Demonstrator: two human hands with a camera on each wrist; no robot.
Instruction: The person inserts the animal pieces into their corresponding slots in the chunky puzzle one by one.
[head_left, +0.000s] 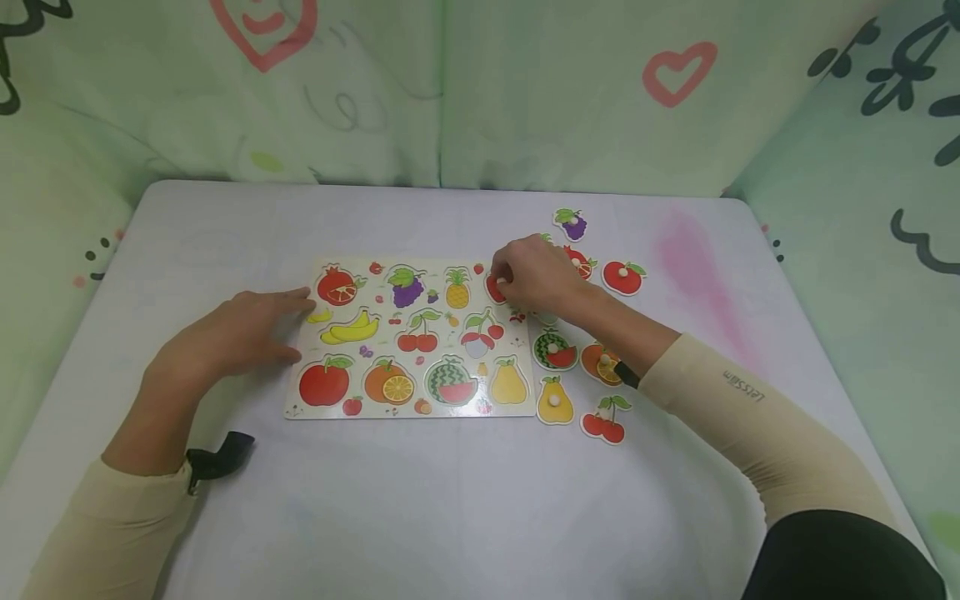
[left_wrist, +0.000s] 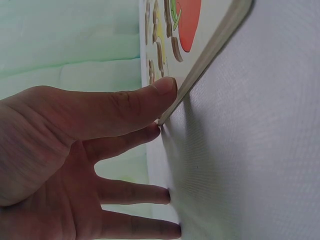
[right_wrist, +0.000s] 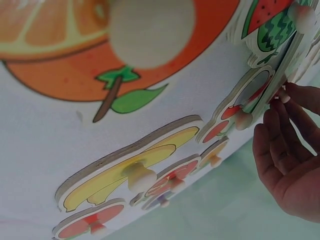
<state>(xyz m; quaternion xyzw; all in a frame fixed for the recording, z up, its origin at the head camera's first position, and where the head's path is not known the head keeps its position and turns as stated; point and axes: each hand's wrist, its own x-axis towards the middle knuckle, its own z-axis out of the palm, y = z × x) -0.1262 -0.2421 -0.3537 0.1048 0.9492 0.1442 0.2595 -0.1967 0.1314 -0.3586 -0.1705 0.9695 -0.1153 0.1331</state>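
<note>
A white wooden fruit puzzle board (head_left: 382,411) lies on the table, with pictures of fruit in its cut-outs. My left hand (head_left: 232,337) has its fingers extended along the left edge; in the left wrist view its thumb (left_wrist: 125,107) touches the board's edge. Over the upper right corner, my right hand (head_left: 543,271) pinches the small pale knob (right_wrist: 283,96) of a red puzzle piece (head_left: 495,289). The fingers cover most of that piece, so I cannot tell which fruit it is.
Right of the board lie knobbed pieces: grapes (head_left: 573,225), an apple (head_left: 624,277), watermelon (head_left: 555,352), orange (head_left: 598,364), pear (head_left: 555,403) and cherries (head_left: 603,423). Under the right forearm, the right wrist view shows a banana piece (right_wrist: 100,185). Green cloth (head_left: 510,100) hangs behind the table.
</note>
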